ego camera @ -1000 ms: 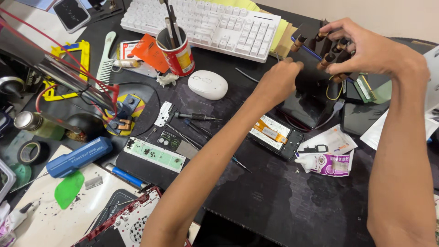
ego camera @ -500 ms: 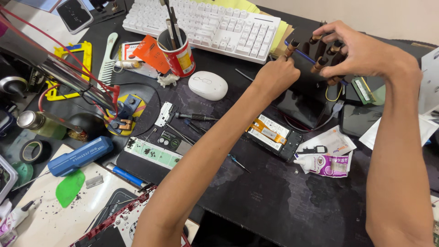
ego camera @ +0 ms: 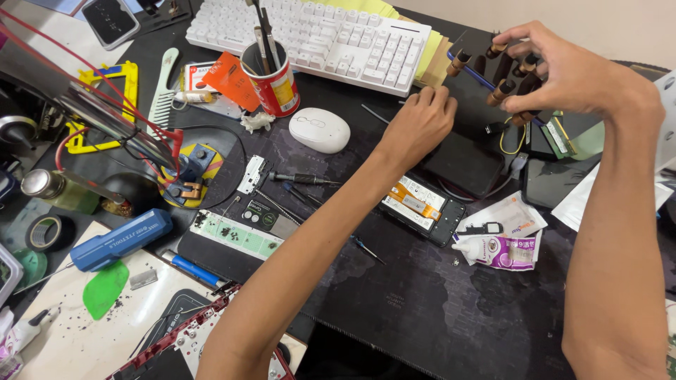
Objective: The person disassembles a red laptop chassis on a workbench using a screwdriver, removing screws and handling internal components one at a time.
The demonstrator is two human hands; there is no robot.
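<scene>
Screwdrivers (ego camera: 501,90), brown-handled set standing in dark rack, upper right of frame. Right hand (ego camera: 563,67) arched over them, fingertips pinching one handle, likely. Left hand (ego camera: 419,123) curled loosely, knuckles on black mat (ego camera: 436,309) beside rack. Best to steady rack, lift handle straight up. Opened phone (ego camera: 422,210) below, white keyboard (ego camera: 317,35) upper centre.

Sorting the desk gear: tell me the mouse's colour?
White; the mouse shows clearly in the head view.
</scene>
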